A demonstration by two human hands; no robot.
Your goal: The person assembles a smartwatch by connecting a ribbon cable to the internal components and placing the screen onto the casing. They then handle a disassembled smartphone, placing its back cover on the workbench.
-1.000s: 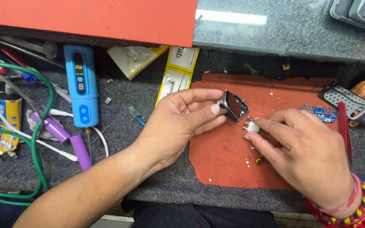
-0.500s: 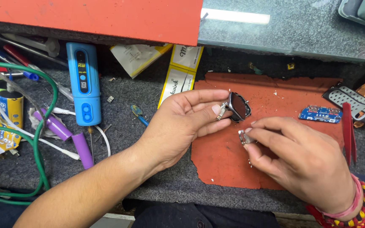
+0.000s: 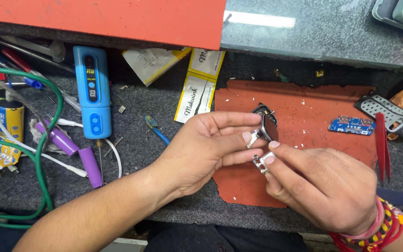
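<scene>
— Left hand [image 3: 201, 149]?
— Pinching dark smartwatch case [image 3: 267, 125], fingers closed on it, above red mat [image 3: 313, 112].
— Right hand [image 3: 323, 186]?
— Gripping small metal part [image 3: 261, 162], touching case's lower edge.

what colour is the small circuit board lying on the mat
Blue, with small metallic parts: the circuit board, head view.

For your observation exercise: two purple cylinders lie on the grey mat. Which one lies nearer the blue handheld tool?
The upper-left purple cylinder, lying slanted beside the blue tool. The other purple cylinder lies lower, nearly upright in the picture.
</scene>
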